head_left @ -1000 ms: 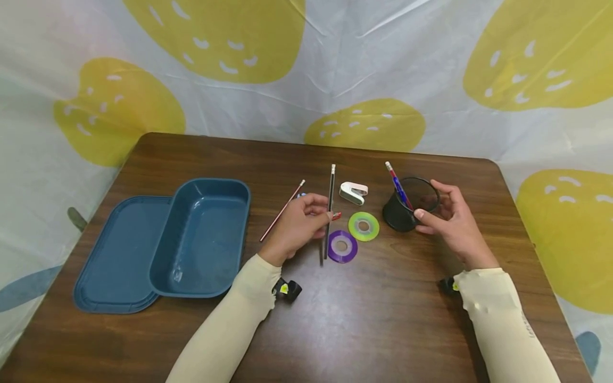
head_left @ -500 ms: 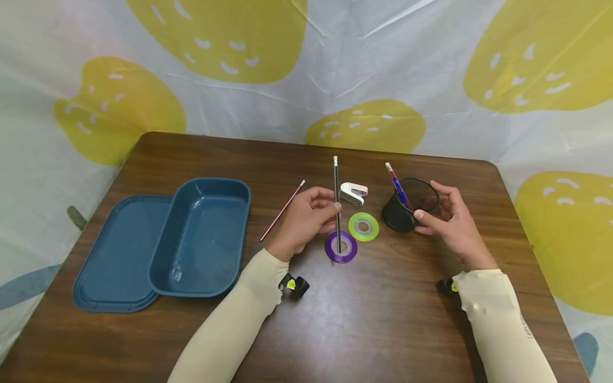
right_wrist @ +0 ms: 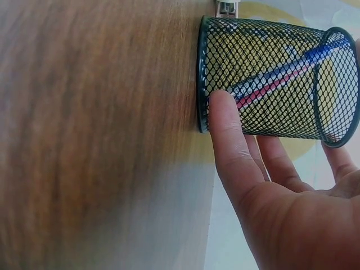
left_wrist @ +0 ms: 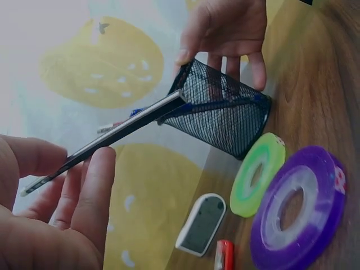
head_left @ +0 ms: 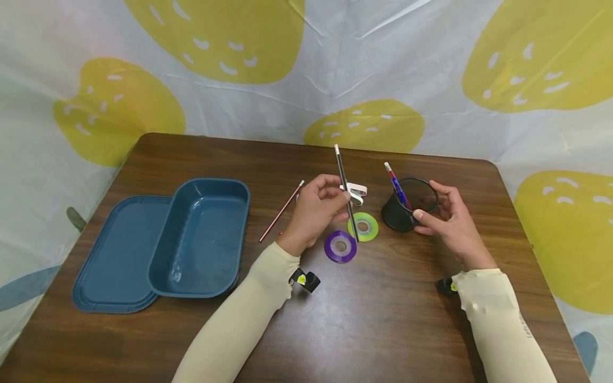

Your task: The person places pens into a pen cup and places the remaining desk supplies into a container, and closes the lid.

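My left hand (head_left: 313,213) pinches a black pencil (head_left: 340,164) between thumb and fingers, its white-tipped end up and leaning away. In the head view the pencil overlaps the white stapler (head_left: 358,188) and the green tape roll (head_left: 369,226). My right hand (head_left: 455,229) grips a black mesh pen cup (head_left: 396,215) at its right side, fingers spread around the wall. Inside the cup, a blue pen (right_wrist: 312,56) and a red pencil (right_wrist: 264,90) lean together toward the left of the rim. The pencil in my left hand points toward the cup in the left wrist view.
A purple tape roll (head_left: 330,250) lies beside the green one. Left of my left hand is a red pencil (head_left: 280,214). A small red item (left_wrist: 224,256) lies near the stapler. Farther left, a blue tub (head_left: 163,284) overlaps its blue lid (head_left: 115,255).
My left hand has moved right and slightly away with the black pencil, which has risen and tilted, its lower end now over the green tape roll. The right hand and cup have stayed put.
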{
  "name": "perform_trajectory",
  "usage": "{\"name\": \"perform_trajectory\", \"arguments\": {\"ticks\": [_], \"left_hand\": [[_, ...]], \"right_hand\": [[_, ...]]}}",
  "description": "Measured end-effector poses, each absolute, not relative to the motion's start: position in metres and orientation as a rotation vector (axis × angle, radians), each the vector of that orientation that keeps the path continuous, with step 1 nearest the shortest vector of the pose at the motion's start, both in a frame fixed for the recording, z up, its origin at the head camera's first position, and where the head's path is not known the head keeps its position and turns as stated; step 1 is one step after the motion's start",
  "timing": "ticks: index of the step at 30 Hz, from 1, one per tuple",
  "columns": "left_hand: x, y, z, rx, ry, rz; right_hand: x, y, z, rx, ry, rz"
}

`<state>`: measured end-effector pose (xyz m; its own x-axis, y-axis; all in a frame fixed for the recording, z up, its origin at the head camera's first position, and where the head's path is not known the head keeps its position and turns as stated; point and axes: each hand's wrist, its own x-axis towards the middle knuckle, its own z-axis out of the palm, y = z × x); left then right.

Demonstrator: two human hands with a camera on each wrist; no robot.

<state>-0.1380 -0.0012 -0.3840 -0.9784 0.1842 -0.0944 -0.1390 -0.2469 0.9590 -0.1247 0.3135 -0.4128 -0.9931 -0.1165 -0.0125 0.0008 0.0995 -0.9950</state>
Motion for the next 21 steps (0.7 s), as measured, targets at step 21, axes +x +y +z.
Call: {"name": "perform_trajectory", "arguments": {"ticks": [21], "left_hand": [[-0.149,0.032,-0.368,0.084,1.637,2.604]], "right_hand": [[-0.122,0.307,-0.416,-0.096,2.257,-2.072]]}}
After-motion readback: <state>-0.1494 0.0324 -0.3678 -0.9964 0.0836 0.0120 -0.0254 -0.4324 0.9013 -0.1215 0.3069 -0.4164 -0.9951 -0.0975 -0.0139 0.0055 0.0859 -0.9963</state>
